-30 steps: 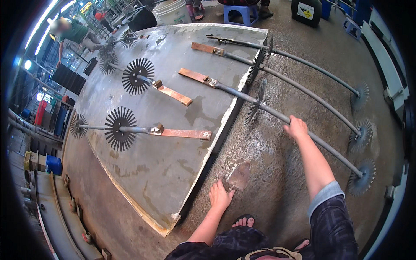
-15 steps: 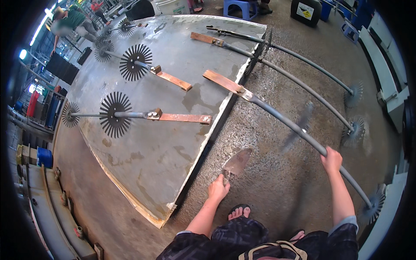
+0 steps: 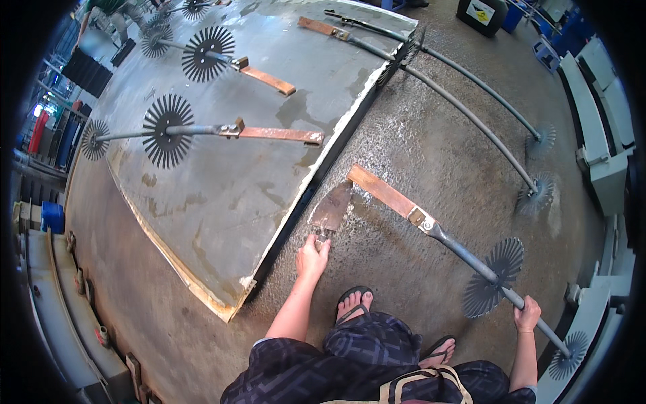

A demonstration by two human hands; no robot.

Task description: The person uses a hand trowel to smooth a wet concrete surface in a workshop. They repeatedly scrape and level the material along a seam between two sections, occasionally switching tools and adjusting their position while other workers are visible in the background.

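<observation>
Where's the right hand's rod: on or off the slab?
Off: the rod, right hand gripping it, shows beyond the slab, its copper strip over the floor.

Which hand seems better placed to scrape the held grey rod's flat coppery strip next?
Left, likely: the left hand holds a flat, brownish metal trowel close to the end of the flat coppery strip; the right hand holds the grey metal rod.

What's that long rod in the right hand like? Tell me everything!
The rod is grey and looks like metal. A flat, coppery strip is bolted to one end; along it sit a dark slotted disc and, at the other end, another slotted disc. The right hand grips it between the discs. It slants toward the lower right, its strip end near the trowel.
</observation>
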